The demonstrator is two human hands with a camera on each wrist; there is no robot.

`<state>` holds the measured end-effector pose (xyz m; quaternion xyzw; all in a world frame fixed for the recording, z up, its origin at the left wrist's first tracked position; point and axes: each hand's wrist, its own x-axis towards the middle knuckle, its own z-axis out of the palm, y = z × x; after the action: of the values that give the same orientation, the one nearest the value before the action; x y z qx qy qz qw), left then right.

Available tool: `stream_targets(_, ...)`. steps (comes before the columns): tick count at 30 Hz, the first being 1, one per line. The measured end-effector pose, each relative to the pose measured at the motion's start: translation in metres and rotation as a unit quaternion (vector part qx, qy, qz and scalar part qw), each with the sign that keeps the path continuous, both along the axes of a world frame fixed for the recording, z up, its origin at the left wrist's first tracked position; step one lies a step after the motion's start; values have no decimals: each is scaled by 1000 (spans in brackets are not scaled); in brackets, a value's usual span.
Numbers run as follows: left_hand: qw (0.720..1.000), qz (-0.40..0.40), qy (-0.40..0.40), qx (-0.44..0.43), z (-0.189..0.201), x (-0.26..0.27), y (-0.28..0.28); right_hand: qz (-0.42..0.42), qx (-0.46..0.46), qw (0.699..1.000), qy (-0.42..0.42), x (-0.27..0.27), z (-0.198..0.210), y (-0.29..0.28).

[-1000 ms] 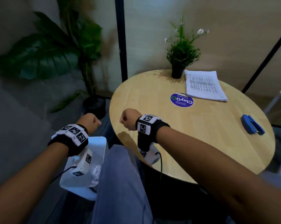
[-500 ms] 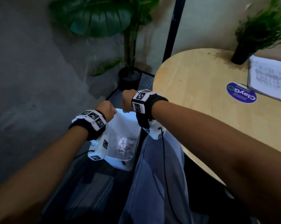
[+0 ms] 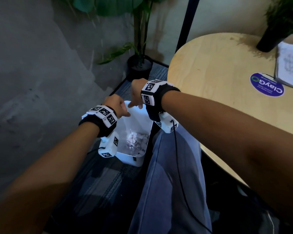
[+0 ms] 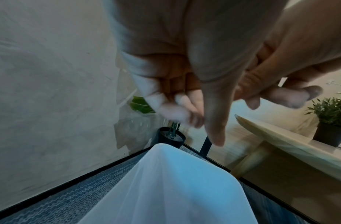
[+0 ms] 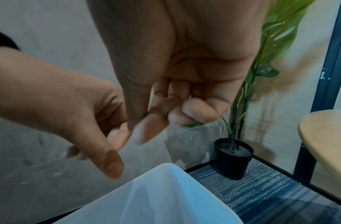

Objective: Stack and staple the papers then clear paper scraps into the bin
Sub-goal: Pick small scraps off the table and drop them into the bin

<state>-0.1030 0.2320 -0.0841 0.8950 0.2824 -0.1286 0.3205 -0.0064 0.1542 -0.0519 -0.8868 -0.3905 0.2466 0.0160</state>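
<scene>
A white bin [image 3: 139, 119] stands on the floor left of the round wooden table [image 3: 218, 78], with crumpled paper scraps [image 3: 137, 141] lying in its bottom. Both hands hover over its far rim. My left hand [image 3: 125, 114] has loose fingers pointing right and holds nothing. My right hand [image 3: 137, 105] is just beside it, fingers drooping toward the bin, also holding nothing. The left wrist view shows the left hand [image 4: 194, 115] bare above the bin [image 4: 175, 189]. In the right wrist view the right hand [image 5: 166, 121] is bare too. The stacked papers [image 3: 291, 68] lie at the table's far right.
A tall potted plant [image 3: 139, 66] stands on the floor behind the bin, by a black post [image 3: 186, 22]. A small plant pot [image 3: 270, 39] and a blue round sticker [image 3: 267, 86] are on the table. My trouser leg [image 3: 167, 183] lies right of the bin; a grey wall runs left.
Both hands moved from the table's edge, as closed fists, down and left over the bin, and their fingers have loosened. The view turned left; the stapler is out of sight.
</scene>
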Motion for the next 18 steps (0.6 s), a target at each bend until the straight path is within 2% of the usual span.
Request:
stream_targets(5, 997, 10, -40, 69, 2, -1, -2, 22, 26, 999, 27, -4, 12, -12)
stream_targets(10, 998, -26, -56, 17, 11, 0, -4, -24, 110, 992, -65, -6, 21, -22)
stream_targets(13, 997, 0, -68, 30, 26, 5, -14, -36, 128, 990, -40, -8, 26, -38)
stream_targets(15, 995, 6, -80, 60, 38, 10, -25, -17, 133, 991, -16, -9, 31, -55)
stream_targets(18, 983, -39, -121, 134, 54, 17, -49, -26, 148, 988, -24, -12, 37, -91)
